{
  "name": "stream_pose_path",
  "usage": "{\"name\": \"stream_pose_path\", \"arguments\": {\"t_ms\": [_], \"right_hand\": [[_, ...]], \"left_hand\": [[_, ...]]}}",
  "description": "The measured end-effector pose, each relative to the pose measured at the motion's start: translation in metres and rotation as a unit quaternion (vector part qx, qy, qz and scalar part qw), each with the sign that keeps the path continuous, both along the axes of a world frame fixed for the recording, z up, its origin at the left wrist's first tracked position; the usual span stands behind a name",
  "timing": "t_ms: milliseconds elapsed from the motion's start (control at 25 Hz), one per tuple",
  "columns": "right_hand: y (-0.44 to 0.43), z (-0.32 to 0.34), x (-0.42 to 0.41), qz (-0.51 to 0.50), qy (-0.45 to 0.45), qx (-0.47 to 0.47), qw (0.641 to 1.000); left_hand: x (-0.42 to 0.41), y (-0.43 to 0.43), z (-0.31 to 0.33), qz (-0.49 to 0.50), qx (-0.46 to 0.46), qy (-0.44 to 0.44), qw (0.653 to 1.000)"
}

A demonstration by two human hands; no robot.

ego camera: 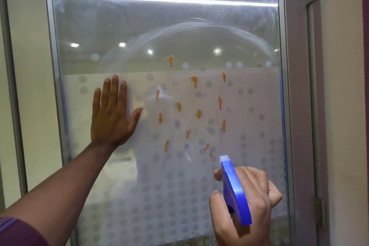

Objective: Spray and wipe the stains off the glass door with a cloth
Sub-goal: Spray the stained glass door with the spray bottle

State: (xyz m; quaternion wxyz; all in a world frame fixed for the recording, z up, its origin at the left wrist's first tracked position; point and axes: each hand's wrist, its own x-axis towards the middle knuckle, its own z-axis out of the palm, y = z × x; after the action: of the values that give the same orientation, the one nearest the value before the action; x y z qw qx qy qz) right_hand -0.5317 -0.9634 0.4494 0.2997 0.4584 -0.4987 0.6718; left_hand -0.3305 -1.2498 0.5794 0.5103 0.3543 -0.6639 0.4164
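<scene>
Stains (198,114), orange and drippy, dot the middle of the glass door (139,26) straight ahead. The left hand (111,114) lies flat on the glass, fingers straight, just left of the stains. The right hand (257,195) grips a blue spray bottle (233,189) low on the right, its nozzle toward the glass.

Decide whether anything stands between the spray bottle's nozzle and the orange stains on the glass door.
Nothing visible does. The right hand holds the spray bottle, nozzle pointing at the orange stains through open air. The left hand lies flat on the glass door, left of the stains.
</scene>
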Motion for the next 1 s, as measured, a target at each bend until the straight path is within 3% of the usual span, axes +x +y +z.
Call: {"name": "stream_pose_path", "arguments": {"t_ms": [280, 480, 720, 880, 1000], "right_hand": [[0.011, -0.011, 0.020, -0.011, 0.007, 0.013, 1.000], [0.016, -0.017, 0.043, 0.011, 0.019, 0.064, 0.998], [0.010, -0.022, 0.075, 0.033, 0.004, 0.116, 0.993], [0.003, -0.030, 0.094, 0.095, -0.022, 0.129, 0.987], [-0.003, -0.038, 0.101, 0.199, -0.077, 0.146, 0.966]], "left_hand": [[0.005, 0.011, -0.006, -0.036, 0.048, -0.009, 0.998], [0.018, 0.030, -0.058, -0.071, 0.088, -0.042, 0.993], [0.037, 0.066, -0.124, -0.156, 0.153, -0.009, 0.976], [0.049, 0.104, -0.171, -0.259, 0.254, 0.056, 0.930], [0.060, 0.136, -0.202, -0.330, 0.366, 0.107, 0.863]]}}
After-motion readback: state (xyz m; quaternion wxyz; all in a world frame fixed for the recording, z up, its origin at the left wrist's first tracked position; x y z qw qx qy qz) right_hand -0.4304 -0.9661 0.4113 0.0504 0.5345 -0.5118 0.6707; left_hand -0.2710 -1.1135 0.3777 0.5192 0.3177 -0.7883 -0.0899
